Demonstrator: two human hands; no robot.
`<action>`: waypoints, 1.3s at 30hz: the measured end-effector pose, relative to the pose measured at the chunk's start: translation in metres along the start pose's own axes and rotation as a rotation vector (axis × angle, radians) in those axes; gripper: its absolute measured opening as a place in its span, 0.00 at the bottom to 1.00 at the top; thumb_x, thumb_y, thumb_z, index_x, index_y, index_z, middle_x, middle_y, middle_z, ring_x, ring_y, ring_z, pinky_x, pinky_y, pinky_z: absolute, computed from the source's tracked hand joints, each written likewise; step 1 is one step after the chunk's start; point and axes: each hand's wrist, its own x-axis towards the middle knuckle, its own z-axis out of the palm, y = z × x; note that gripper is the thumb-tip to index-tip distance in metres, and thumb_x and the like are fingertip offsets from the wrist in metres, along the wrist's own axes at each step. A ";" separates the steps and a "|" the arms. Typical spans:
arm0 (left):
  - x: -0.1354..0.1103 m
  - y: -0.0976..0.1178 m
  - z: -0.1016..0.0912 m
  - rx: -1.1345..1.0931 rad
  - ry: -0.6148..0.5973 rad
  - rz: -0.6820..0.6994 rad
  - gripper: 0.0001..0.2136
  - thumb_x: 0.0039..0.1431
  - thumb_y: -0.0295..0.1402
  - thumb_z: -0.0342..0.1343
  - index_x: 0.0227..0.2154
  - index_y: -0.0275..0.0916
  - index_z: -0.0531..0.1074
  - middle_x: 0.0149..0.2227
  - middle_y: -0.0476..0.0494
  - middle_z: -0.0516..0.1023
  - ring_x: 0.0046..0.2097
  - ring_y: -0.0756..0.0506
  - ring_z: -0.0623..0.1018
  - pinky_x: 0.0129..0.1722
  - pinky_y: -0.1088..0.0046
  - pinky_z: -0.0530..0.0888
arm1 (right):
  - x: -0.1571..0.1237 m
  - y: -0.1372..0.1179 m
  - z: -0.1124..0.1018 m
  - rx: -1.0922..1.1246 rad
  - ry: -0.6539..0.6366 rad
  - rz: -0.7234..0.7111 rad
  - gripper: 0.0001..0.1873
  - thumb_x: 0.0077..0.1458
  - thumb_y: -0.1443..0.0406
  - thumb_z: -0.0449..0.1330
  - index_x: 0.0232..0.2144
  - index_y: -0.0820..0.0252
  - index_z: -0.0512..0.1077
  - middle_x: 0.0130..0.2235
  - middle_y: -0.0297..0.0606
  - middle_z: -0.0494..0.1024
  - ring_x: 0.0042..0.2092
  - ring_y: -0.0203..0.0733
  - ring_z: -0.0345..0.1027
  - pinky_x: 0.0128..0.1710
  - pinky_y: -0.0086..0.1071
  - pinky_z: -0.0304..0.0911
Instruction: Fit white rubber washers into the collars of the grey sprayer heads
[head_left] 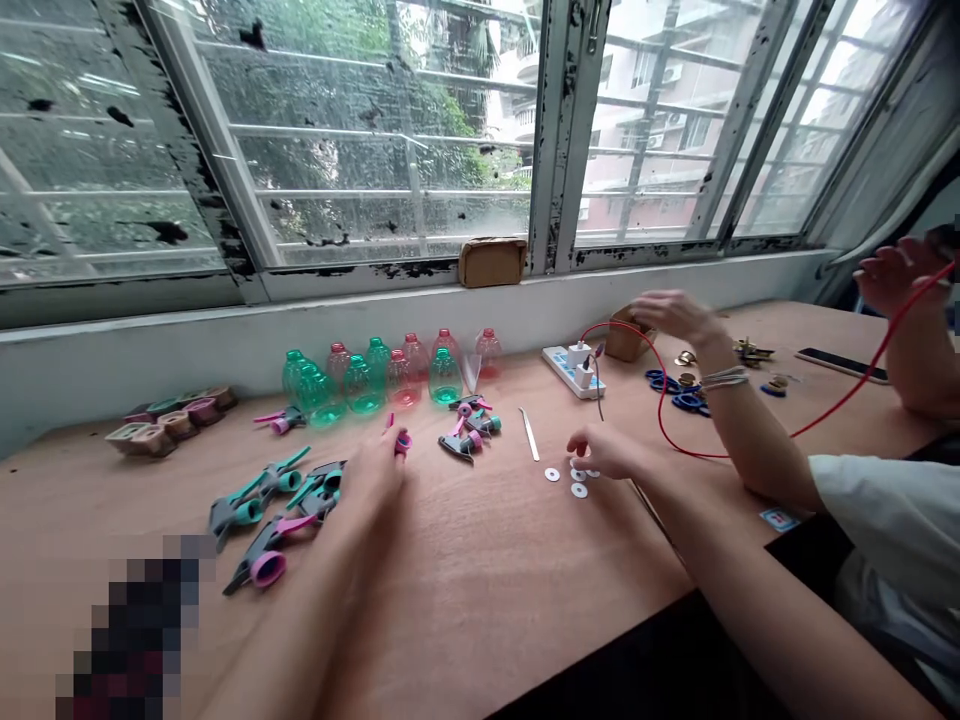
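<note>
My left hand (373,468) is closed around a spray trigger head with a pink collar (403,441); my fingers cover most of it. Over a small group of flat white washers (579,490) is my right hand (609,453), its fingers curled down and pinched at them; whether a washer is between the fingertips is hidden. One washer (552,475) lies a little apart on the left. White tweezers (529,434) lie between my hands. Grey trigger heads with teal and pink parts (259,550) lie left of my left hand, and several more (460,441) lie beyond it.
Green bottles (365,386) and pink bottles (405,378) stand by the wall. A power strip (553,362) with a red cable (661,400) sits to the right. A co-worker's hand (675,315) reaches over a cardboard box (628,342), near blue-handled scissors (688,402) and a phone (840,365).
</note>
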 end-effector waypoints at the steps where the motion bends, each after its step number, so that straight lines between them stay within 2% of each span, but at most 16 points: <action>1: -0.005 0.006 0.003 -0.098 0.044 -0.028 0.14 0.57 0.29 0.49 0.46 0.42 0.70 0.45 0.40 0.77 0.43 0.40 0.76 0.38 0.68 0.70 | 0.001 0.001 0.002 0.006 -0.005 0.000 0.11 0.41 0.69 0.65 0.32 0.59 0.80 0.34 0.39 0.81 0.33 0.41 0.73 0.30 0.28 0.59; 3: -0.017 0.017 0.013 -0.266 0.108 -0.053 0.13 0.57 0.30 0.50 0.46 0.41 0.70 0.39 0.41 0.78 0.39 0.42 0.77 0.37 0.69 0.70 | 0.008 0.002 0.006 0.031 -0.035 0.006 0.09 0.39 0.71 0.65 0.29 0.60 0.79 0.31 0.38 0.81 0.31 0.40 0.72 0.28 0.27 0.58; 7: -0.034 0.029 0.032 -0.502 0.136 -0.004 0.14 0.57 0.30 0.51 0.46 0.40 0.70 0.37 0.44 0.78 0.35 0.46 0.76 0.37 0.71 0.71 | 0.024 0.015 0.011 0.120 -0.132 0.034 0.04 0.37 0.70 0.66 0.22 0.62 0.76 0.24 0.35 0.78 0.25 0.36 0.69 0.24 0.25 0.57; 11: -0.038 0.032 0.036 -0.618 0.139 -0.007 0.14 0.55 0.30 0.54 0.45 0.39 0.72 0.33 0.47 0.77 0.32 0.48 0.75 0.35 0.72 0.71 | 0.028 0.028 0.005 0.211 -0.179 0.052 0.10 0.36 0.65 0.68 0.19 0.62 0.70 0.20 0.34 0.75 0.23 0.34 0.66 0.23 0.25 0.58; 13: -0.038 0.034 0.034 -0.643 0.114 0.000 0.14 0.53 0.31 0.56 0.44 0.40 0.73 0.30 0.49 0.77 0.31 0.48 0.74 0.34 0.73 0.71 | 0.024 0.020 0.001 0.350 -0.126 0.043 0.14 0.37 0.60 0.68 0.20 0.61 0.67 0.20 0.33 0.73 0.22 0.33 0.65 0.23 0.26 0.60; 16: -0.041 0.038 0.033 -0.641 0.041 0.054 0.11 0.50 0.30 0.58 0.39 0.40 0.76 0.28 0.50 0.76 0.30 0.49 0.73 0.33 0.74 0.69 | 0.018 -0.020 0.006 0.716 0.026 -0.060 0.18 0.37 0.56 0.69 0.21 0.61 0.66 0.21 0.32 0.71 0.23 0.33 0.65 0.25 0.27 0.62; 19: -0.044 0.044 0.032 -0.645 -0.021 0.099 0.10 0.50 0.31 0.58 0.37 0.41 0.78 0.26 0.52 0.76 0.28 0.50 0.71 0.30 0.75 0.67 | 0.018 -0.083 0.029 0.913 -0.050 -0.255 0.18 0.37 0.56 0.70 0.23 0.63 0.69 0.22 0.32 0.73 0.24 0.33 0.67 0.26 0.28 0.62; 21: -0.046 0.048 0.031 -0.659 -0.040 0.121 0.11 0.51 0.31 0.58 0.38 0.42 0.78 0.25 0.52 0.75 0.28 0.50 0.71 0.29 0.76 0.67 | 0.021 -0.119 0.048 0.981 -0.117 -0.329 0.17 0.36 0.57 0.70 0.23 0.63 0.70 0.22 0.31 0.73 0.24 0.33 0.67 0.25 0.27 0.62; 24: -0.048 0.051 0.029 -0.682 -0.040 0.133 0.11 0.52 0.29 0.57 0.38 0.42 0.78 0.25 0.52 0.75 0.28 0.51 0.71 0.30 0.76 0.67 | 0.027 -0.143 0.068 0.969 -0.098 -0.334 0.14 0.39 0.60 0.69 0.23 0.65 0.73 0.21 0.32 0.73 0.23 0.32 0.65 0.24 0.26 0.61; 28: -0.049 0.052 0.030 -0.684 -0.037 0.142 0.10 0.52 0.29 0.56 0.38 0.42 0.78 0.25 0.52 0.75 0.27 0.51 0.70 0.31 0.76 0.67 | 0.026 -0.137 0.078 0.876 0.025 -0.335 0.11 0.44 0.61 0.67 0.27 0.64 0.77 0.24 0.35 0.76 0.26 0.34 0.68 0.25 0.26 0.62; 34: -0.048 0.050 0.034 -0.670 -0.038 0.126 0.11 0.52 0.29 0.56 0.40 0.42 0.77 0.28 0.51 0.78 0.30 0.49 0.73 0.32 0.75 0.68 | 0.017 -0.136 0.088 0.624 0.297 -0.519 0.06 0.51 0.62 0.65 0.30 0.58 0.81 0.32 0.37 0.77 0.33 0.36 0.70 0.32 0.28 0.65; 39: -0.047 0.049 0.035 -0.602 -0.009 0.127 0.12 0.52 0.28 0.57 0.40 0.44 0.77 0.33 0.50 0.80 0.33 0.48 0.76 0.34 0.74 0.69 | 0.013 -0.143 0.086 0.360 0.324 -0.565 0.07 0.57 0.64 0.61 0.33 0.53 0.81 0.36 0.38 0.78 0.36 0.38 0.71 0.39 0.30 0.64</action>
